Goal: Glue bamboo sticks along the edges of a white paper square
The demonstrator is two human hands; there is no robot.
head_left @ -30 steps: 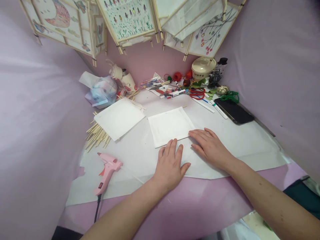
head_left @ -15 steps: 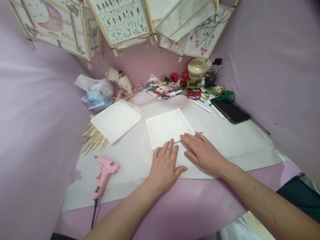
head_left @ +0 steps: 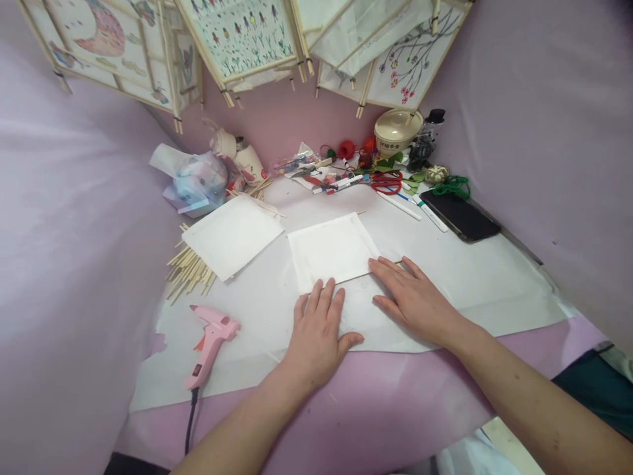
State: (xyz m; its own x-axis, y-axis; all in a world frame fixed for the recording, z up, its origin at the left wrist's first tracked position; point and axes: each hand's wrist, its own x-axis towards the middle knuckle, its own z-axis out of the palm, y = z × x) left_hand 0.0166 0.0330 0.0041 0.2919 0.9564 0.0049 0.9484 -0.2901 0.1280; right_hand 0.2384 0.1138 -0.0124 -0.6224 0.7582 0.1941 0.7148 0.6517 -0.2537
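Observation:
A white paper panel lies flat on the table in front of me, with a thin wooden stick showing past its right corner. My left hand rests palm down, its fingertips on the panel's near edge towards the left corner, thumb spread out. My right hand lies flat with fingers stretched, touching the near right corner and partly covering the stick. A second white panel sits to the left on a heap of wooden sticks. Neither hand grips anything.
A pink glue gun with a black cord lies front left. Red-handled scissors, markers, a black phone, a lidded bowl and a plastic bag stand or lie along the back. Paper lanterns hang above.
My hands have slid apart along the panel's near edge, the left one to the left and the right one to the right. The view has shifted slightly.

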